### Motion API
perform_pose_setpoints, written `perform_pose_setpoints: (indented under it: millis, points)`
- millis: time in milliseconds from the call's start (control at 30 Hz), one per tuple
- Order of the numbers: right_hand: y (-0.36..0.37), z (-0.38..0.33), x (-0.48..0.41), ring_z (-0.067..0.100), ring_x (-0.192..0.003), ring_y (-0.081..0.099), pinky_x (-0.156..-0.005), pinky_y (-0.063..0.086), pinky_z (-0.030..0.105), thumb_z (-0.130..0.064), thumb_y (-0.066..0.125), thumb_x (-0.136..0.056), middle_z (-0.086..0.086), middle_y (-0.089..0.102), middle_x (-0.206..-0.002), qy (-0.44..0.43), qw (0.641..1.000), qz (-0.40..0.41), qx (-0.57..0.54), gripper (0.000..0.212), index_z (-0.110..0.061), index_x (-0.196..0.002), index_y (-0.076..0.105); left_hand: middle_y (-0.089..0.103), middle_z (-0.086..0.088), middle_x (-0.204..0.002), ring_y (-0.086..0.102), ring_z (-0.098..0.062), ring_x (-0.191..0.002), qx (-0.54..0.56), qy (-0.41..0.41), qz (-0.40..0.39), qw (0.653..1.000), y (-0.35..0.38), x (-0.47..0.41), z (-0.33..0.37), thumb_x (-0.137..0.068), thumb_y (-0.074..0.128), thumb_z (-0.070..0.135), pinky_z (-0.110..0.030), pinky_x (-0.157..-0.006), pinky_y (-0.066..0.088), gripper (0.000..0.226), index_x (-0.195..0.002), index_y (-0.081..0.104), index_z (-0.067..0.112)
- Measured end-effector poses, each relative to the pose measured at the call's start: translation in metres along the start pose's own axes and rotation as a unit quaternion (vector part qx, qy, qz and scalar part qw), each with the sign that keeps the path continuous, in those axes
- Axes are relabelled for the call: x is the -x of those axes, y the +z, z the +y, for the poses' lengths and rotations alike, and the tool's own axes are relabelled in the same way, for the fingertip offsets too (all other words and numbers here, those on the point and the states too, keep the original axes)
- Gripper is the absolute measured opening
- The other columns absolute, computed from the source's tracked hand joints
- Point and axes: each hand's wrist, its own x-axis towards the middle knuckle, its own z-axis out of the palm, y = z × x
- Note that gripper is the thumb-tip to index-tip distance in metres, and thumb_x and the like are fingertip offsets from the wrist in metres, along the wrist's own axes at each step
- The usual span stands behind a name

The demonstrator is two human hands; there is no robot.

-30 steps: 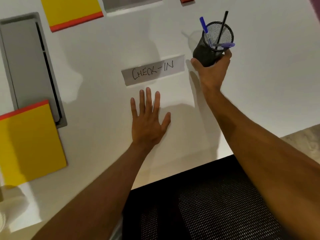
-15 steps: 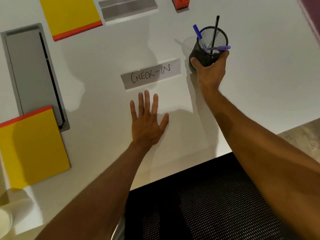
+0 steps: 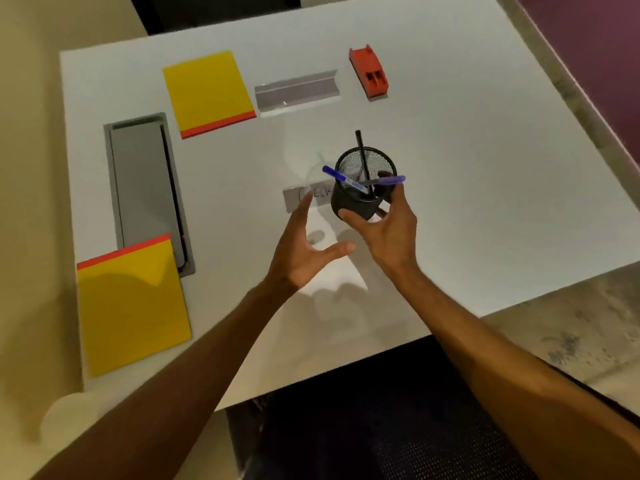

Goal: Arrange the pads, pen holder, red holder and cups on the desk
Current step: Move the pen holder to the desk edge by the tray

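Note:
My right hand grips a black mesh pen holder from below and lifts it above the white desk; blue, purple and black pens stick out of it. Just left of it, my left hand is raised with its fingers spread and empty. One yellow pad with a red edge lies at the back, another yellow pad at the front left. The red holder rests at the back right. A pale cup shows dimly at the desk's front left corner.
A grey label strip lies on the desk, half hidden by the holder and my left hand. A clear sign stand is at the back centre. A grey cable tray is set into the desk on the left. A black mesh chair is below me.
My right hand has lifted the pen holder off the desk and brought it toward the middle. My left hand rose from lying flat on the desk. The view now takes in the whole desk.

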Motion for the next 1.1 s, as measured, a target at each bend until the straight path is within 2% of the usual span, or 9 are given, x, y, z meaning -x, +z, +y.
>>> perform_pose_setpoints:
  millis: [133, 267, 433, 567, 667, 733, 867, 933, 1100]
  points:
    - [0.04, -0.025, 0.026, -0.003, -0.113, 0.059, -0.094, 0.049, 0.013, -0.044, 0.088, -0.068, -0.026, 0.06, -0.121, -0.031, 0.996, -0.086, 0.009, 0.073, -0.039, -0.128, 0.046, 0.043, 0.01, -0.153, 0.039, -0.006, -0.132, 0.018, -0.003, 0.039, 0.999, -0.043, 0.021, 0.004, -0.06, 0.077, 0.072, -0.028, -0.11, 0.035, 0.104, -0.148, 0.034, 0.036]
    - [0.084, -0.043, 0.049, -0.011, -0.112, 0.056, -0.091, 0.044, 0.005, -0.044, 0.086, -0.073, -0.029, 0.06, -0.118, -0.056, 0.984, -0.166, 0.023, 0.065, -0.047, -0.124, 0.046, 0.059, 0.007, -0.138, 0.051, -0.011, -0.131, 0.084, -0.007, 0.108, 0.991, -0.081, 0.05, -0.015, -0.07, 0.087, 0.038, -0.033, -0.114, 0.04, 0.074, -0.133, 0.049, 0.034]
    - [0.142, -0.058, 0.069, -0.005, -0.11, 0.056, -0.09, 0.043, 0.003, -0.036, 0.081, -0.079, -0.019, 0.059, -0.123, -0.068, 0.965, -0.251, 0.021, 0.06, -0.03, -0.131, 0.051, 0.066, 0.016, -0.12, 0.062, -0.005, -0.114, 0.104, -0.033, 0.208, 0.972, -0.129, 0.072, -0.043, -0.066, 0.091, 0.021, -0.007, -0.087, 0.05, 0.077, -0.134, 0.054, 0.026]
    - [0.175, -0.061, 0.071, -0.002, -0.122, 0.049, -0.1, 0.036, 0.004, -0.041, 0.073, -0.086, -0.01, 0.053, -0.141, -0.125, 0.928, -0.342, 0.078, 0.066, -0.027, -0.143, 0.042, 0.068, 0.007, -0.121, 0.064, -0.003, -0.111, 0.103, -0.045, 0.253, 0.961, -0.167, 0.085, -0.069, -0.065, 0.092, 0.019, -0.01, -0.084, 0.052, 0.076, -0.132, 0.057, 0.018]
    - [0.193, -0.046, 0.069, 0.014, -0.141, 0.037, -0.115, 0.032, 0.027, -0.042, 0.062, -0.094, -0.001, 0.038, -0.157, -0.126, 0.909, -0.368, 0.15, 0.068, -0.023, -0.152, 0.032, 0.067, 0.004, -0.123, 0.062, -0.011, -0.116, 0.101, -0.061, 0.287, 0.951, -0.195, 0.089, -0.09, -0.063, 0.093, 0.022, -0.012, -0.088, 0.051, 0.08, -0.133, 0.055, 0.016]
    - [0.207, -0.03, 0.067, 0.022, -0.148, 0.027, -0.122, 0.024, 0.039, -0.046, 0.052, -0.098, 0.005, 0.029, -0.161, -0.162, 0.893, -0.348, 0.234, 0.067, -0.018, -0.154, 0.029, 0.066, 0.002, -0.124, 0.062, -0.015, -0.119, 0.107, -0.068, 0.305, 0.944, -0.212, 0.089, -0.101, -0.06, 0.093, 0.027, -0.024, -0.097, 0.052, 0.084, -0.133, 0.053, 0.014]
    - [0.234, 0.001, 0.065, 0.026, -0.154, -0.005, -0.124, 0.005, 0.052, -0.055, 0.03, -0.102, 0.008, -0.001, -0.167, -0.206, 0.829, -0.339, 0.395, 0.071, -0.021, -0.159, 0.008, 0.063, -0.001, -0.126, 0.06, -0.013, -0.12, 0.107, -0.075, 0.349, 0.928, -0.235, 0.083, -0.126, -0.065, 0.091, 0.013, -0.038, -0.107, 0.049, 0.08, -0.134, 0.052, 0.004]
    - [0.249, 0.017, 0.062, 0.032, -0.154, -0.004, -0.121, 0.008, 0.06, -0.056, 0.023, -0.102, 0.013, 0.0, -0.167, -0.236, 0.792, -0.322, 0.462, 0.071, -0.018, -0.159, 0.007, 0.062, -0.005, -0.13, 0.058, -0.018, -0.125, 0.106, -0.091, 0.36, 0.922, -0.243, 0.075, -0.144, -0.066, 0.091, 0.014, -0.042, -0.11, 0.045, 0.074, -0.13, 0.054, 0.006]
    - [0.265, 0.024, 0.057, 0.031, -0.154, -0.007, -0.119, 0.004, 0.062, -0.062, 0.011, -0.101, 0.01, -0.004, -0.167, -0.235, 0.776, -0.298, 0.503, 0.071, -0.023, -0.159, 0.004, 0.065, -0.003, -0.119, 0.062, -0.015, -0.114, 0.117, -0.102, 0.395, 0.905, -0.26, 0.068, -0.144, -0.069, 0.089, 0.013, -0.038, -0.104, 0.05, 0.059, -0.119, 0.058, 0.016]
